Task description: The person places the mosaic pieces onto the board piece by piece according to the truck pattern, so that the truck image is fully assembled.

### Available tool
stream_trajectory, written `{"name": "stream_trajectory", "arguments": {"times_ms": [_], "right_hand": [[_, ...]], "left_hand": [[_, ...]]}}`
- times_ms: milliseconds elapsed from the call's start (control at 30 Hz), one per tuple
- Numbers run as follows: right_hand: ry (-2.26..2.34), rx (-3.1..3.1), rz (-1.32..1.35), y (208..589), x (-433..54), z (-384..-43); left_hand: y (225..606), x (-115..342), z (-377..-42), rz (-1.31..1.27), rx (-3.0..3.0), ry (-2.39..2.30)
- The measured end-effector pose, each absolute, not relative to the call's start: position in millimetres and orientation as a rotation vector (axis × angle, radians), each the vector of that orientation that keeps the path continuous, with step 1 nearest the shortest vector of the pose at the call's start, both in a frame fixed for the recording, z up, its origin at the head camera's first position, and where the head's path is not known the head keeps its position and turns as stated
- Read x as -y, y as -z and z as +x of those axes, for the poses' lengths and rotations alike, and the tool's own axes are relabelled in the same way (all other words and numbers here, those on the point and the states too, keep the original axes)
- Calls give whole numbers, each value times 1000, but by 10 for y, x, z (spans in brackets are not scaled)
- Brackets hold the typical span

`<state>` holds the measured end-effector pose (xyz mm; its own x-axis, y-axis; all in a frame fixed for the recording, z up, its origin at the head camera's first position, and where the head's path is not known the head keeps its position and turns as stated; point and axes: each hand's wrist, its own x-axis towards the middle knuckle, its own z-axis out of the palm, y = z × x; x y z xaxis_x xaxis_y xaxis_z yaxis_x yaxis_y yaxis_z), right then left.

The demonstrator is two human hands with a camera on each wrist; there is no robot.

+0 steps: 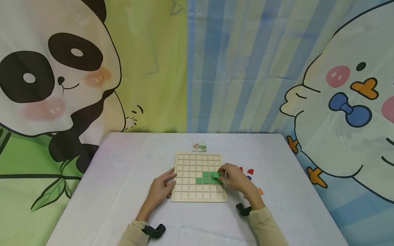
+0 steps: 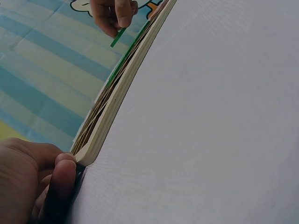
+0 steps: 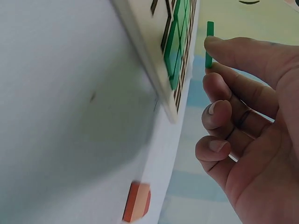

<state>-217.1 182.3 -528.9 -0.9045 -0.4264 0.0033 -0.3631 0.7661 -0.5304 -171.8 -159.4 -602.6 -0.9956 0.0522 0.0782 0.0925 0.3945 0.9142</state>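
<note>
A pale wooden grid board (image 1: pixel 187 188) lies on the table, with several green square tiles (image 1: pixel 206 174) set in its cells towards the right. Over the board's right edge, my right hand (image 1: pixel 234 177) pinches another green tile (image 3: pixel 210 45) between thumb and index finger. The right wrist view shows that tile edge-on, raised off the board, with the other fingers curled below it. My left hand (image 1: pixel 159 188) holds the board's left edge; thumb and fingertip meet at the board's corner in the left wrist view (image 2: pixel 28 172).
A small picture card (image 1: pixel 199 146) lies behind the board. Right of the board are red pieces (image 1: pixel 250 171), a blue piece (image 1: pixel 249 177) and an orange piece (image 1: pixel 260 191), partly hidden by my right arm. The white table (image 1: pixel 123 164) ends at a patterned curtain (image 1: pixel 234 68).
</note>
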Motion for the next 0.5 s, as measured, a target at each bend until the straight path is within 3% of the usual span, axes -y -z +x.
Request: {"name": "stream_trajectory", "arguments": {"times_ms": [500], "right_hand": [[821, -2810, -697, 5321, -1610, -2263]], "left_hand": [[6005, 1595, -1704, -145, 2576, 1732]]}}
